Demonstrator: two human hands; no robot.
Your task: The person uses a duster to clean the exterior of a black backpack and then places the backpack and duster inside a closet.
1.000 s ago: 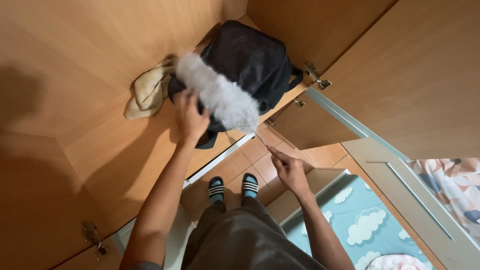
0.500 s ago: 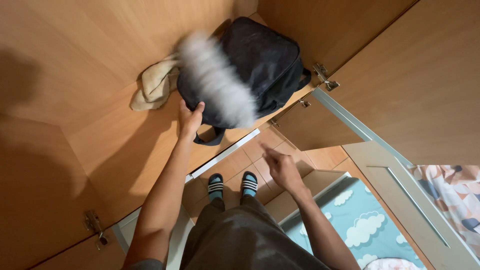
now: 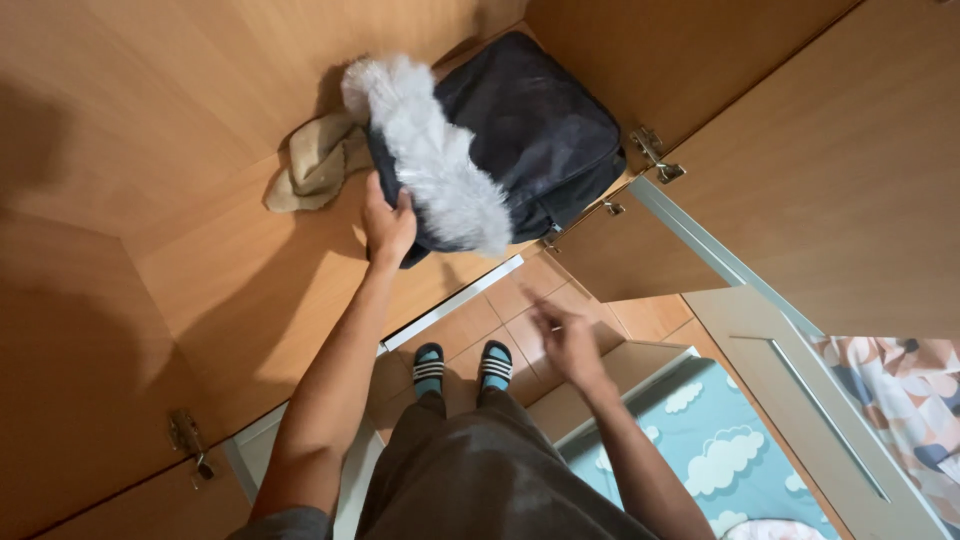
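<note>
A fluffy grey-white duster [image 3: 432, 150] lies across the left part of a black bag [image 3: 540, 130] on a wooden cabinet shelf [image 3: 250, 270]. My left hand [image 3: 388, 225] reaches up to the shelf and grips the bag's near-left edge, right beside the duster's head. Lower down, over the tiled floor, my right hand [image 3: 565, 343] is blurred with its fingers closed; it holds the duster's thin handle, which barely shows. A beige cloth [image 3: 315, 165] lies crumpled to the left of the bag.
Open wooden cabinet doors with metal hinges [image 3: 655, 155] stand at right and lower left. Below are my feet in striped slippers [image 3: 460, 368], a tiled floor [image 3: 520, 300] and a blue mat with clouds [image 3: 715, 450]. A patterned fabric [image 3: 905, 400] is at far right.
The duster has swept up and left over the bag. My right hand has dropped lower and closer to me. My left hand stays on the bag's edge.
</note>
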